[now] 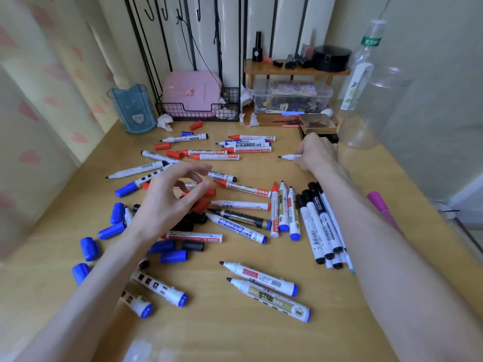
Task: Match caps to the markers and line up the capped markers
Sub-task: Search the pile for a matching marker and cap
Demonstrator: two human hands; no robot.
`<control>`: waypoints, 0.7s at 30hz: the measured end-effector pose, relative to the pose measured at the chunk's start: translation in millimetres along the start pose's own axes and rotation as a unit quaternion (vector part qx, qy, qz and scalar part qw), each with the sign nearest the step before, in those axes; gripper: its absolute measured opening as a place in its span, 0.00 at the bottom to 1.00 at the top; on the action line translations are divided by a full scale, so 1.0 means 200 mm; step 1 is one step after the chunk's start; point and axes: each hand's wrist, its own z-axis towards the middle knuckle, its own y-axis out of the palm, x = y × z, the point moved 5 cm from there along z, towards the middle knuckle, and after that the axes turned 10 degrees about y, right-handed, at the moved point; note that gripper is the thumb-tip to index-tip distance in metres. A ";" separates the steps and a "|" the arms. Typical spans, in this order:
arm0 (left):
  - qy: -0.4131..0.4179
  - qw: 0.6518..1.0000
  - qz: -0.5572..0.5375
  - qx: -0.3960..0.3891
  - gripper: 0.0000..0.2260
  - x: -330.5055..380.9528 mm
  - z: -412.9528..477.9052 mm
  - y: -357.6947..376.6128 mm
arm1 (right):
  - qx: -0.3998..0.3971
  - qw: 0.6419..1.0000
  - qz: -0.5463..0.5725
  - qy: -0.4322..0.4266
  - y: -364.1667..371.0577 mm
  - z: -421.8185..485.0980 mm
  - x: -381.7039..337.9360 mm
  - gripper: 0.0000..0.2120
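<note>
My right hand (316, 152) is at the far right part of the tabletop (235, 340). Its fingers are curled around the back end of a thin white marker (290, 156). This marker has no cap, its dark tip points to the left, and it lies low, close to the surface.

My left hand (170, 202) hovers above the middle pile of markers. Its fingers are bent like a claw, with the thumb and the first finger apart. It seems to hold nothing, although I cannot see well under the palm. Near its fingertips lie some red caps (201, 205), and nearer to me a black cap (193, 245).

Between my two arms, the black-capped markers (313, 220) lie side by side in a row, touching each other. Just to the left of them are three more markers (284, 210) in parallel, one red and two with blue ends.

Several loose blue caps (89, 249) are scattered at the left edge of the pile. Two uncapped markers with blue ends (269, 299) lie nearest to me.

At the back right a clear plastic bottle (366, 87) stands upright, and at the back left stands a blue cup (133, 108).
</note>
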 end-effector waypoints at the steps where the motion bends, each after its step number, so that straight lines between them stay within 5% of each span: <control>1: 0.000 1.000 0.000 0.005 0.12 0.00 0.00 -0.01 | 0.005 1.000 -0.009 0.003 -0.01 -0.01 0.01 0.10; 7: -0.029 0.999 -0.002 0.025 0.12 -0.06 -0.10 -0.13 | 0.014 0.991 0.072 -0.108 -0.15 -0.24 -0.12 0.09; 13: -0.043 0.995 0.076 -0.050 0.09 -0.13 -0.20 -0.26 | -0.057 0.937 0.209 -0.275 -0.23 -0.73 -0.33 0.09; 21: -0.020 0.979 0.159 -0.126 0.06 -0.14 -0.24 -0.17 | -0.071 0.929 0.208 -0.298 -0.09 -0.96 -0.25 0.08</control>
